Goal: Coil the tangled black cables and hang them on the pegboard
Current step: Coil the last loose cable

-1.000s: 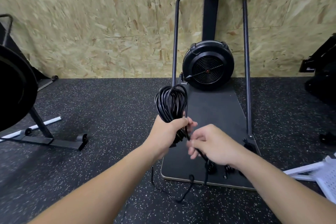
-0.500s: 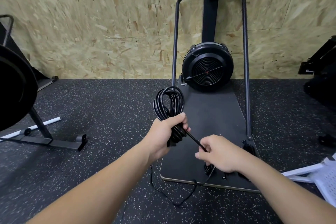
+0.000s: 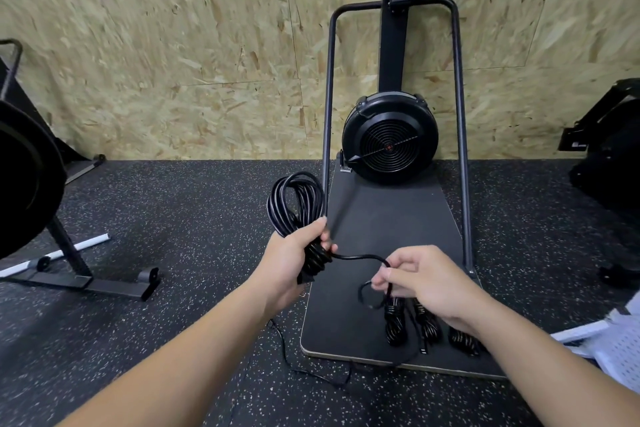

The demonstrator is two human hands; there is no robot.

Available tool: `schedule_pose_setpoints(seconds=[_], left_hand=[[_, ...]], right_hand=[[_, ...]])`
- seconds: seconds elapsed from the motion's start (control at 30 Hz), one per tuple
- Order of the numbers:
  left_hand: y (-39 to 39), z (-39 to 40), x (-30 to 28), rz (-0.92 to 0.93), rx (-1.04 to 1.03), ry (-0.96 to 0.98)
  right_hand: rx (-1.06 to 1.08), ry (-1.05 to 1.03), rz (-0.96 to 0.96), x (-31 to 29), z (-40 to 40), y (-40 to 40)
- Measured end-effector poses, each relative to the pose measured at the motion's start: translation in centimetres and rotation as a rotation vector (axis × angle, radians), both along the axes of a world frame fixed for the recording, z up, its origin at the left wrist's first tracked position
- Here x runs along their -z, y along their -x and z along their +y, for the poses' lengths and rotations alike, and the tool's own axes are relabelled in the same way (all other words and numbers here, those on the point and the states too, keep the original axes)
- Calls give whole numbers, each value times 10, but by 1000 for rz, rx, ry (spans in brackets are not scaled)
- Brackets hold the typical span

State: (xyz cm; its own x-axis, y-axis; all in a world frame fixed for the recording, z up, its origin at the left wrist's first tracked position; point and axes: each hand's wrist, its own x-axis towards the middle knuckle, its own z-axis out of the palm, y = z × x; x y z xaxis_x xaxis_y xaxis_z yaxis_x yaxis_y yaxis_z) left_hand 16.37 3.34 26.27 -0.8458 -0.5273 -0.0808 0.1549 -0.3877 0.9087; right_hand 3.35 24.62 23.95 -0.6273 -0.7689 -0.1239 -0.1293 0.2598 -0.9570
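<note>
My left hand (image 3: 289, 260) grips a coiled black cable (image 3: 294, 204) at its waist, where several turns are wrapped round the bundle. The coil's loops stand up above my fist. The cable's free end (image 3: 360, 258) arcs to the right into my right hand (image 3: 426, 282), which pinches it between thumb and fingers. Below my right hand lie three wrapped black cable bundles (image 3: 394, 322) on the dark platform (image 3: 381, 225). A thin black cable (image 3: 311, 373) trails on the floor under my left forearm. No pegboard is in view.
A fan-wheel exercise machine (image 3: 389, 137) with a tall metal frame (image 3: 327, 90) stands on the platform against the chipboard wall. Another machine's black wheel and stand (image 3: 69, 267) are at left, dark equipment (image 3: 609, 156) at right. A white perforated panel (image 3: 620, 347) lies at lower right.
My right hand has drawn the free end away from the coil, to the right and down, so a slack arc now hangs between my hands. More wraps sit round the coil's waist.
</note>
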Motion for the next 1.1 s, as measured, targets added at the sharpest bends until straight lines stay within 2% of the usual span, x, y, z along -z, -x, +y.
schedule_pose_setpoints(seconds=[0.03,0.13,0.2,0.23,0.33,0.4,0.5,0.6,0.63,0.7,0.77,0.8,0.87,1.0,1.1], left_hand=[[0,-2,-1,-14,-28,-10],[-1,-8,-1,-26,-63,-66],[-2,-9,-2,-19,-55,-92],[-3,-9,-3,-36,-37,-55],[-6,-2,-4,-146,47,223],[-7,6,-1,-187,148,307],[-7,22,1,-169,305,344],[-5,34,1,-130,404,494],[-4,36,3,-139,427,524],[-3,39,5,-194,447,575],[-3,42,11,-267,403,624],[-3,42,15,-307,379,623],[-3,41,20,-335,346,607],[-5,39,19,-257,276,364],[-4,35,15,-194,228,227]], right_hand=[[-57,2,-44,-5,2,-4],[-286,-70,-13,-19,7,-10],[-313,-61,14,-27,8,-12],[-290,-43,39,-30,9,-11],[-214,52,131,-42,9,-12],[-147,155,113,-45,5,-14],[35,315,-94,-49,-1,-18],[67,498,-372,-58,-5,-24],[57,547,-409,-63,-5,-25],[21,512,-271,-71,-3,-23],[-29,334,45,-75,1,-22],[-55,261,167,-74,3,-23],[-37,222,249,-71,3,-24],[184,192,182,-51,1,-14],[188,137,-40,-36,-3,-13]])
